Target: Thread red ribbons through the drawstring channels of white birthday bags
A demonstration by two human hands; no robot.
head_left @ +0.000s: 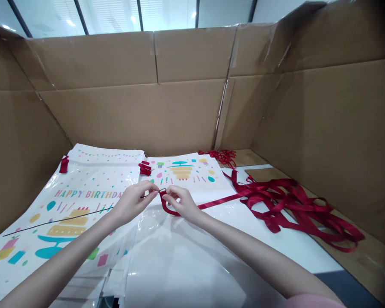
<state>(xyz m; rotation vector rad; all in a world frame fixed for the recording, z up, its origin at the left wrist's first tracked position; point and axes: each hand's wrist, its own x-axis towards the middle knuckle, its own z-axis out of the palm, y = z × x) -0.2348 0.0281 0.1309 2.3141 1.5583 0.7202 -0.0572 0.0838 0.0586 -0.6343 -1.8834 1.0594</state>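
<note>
- My left hand (136, 199) has thumb and fingertips pressed together on a thin dark wire (67, 219), close to its small looped tip; a grip that near the end probably lets me aim it finely.
- The wire's long tail runs back past my left wrist, over the printed birthday sheets (72, 194), seemingly left free because only the tip needs control.
- My right hand (179, 203) pinches the red ribbon (220, 200) just beside that tip, thumb against forefinger; whether the ribbon already passes through the loop I cannot tell.
- A short bend of ribbon hangs between my hands and under my right fingers, slack that likely spares the pinched end any pull.
- From my right hand the ribbon runs off to a loose heap (285, 185) on my right, a side that suits the hand drawing on it.
- Both hands meet over the middle, above the glossy white plastic (179, 256), where I suppose I see the small end best.
- The smaller cake-printed sheet (182, 172) lies just beyond my hands, with thin red cords (223, 157) behind its right corner, out of the way of my fingers.
</note>
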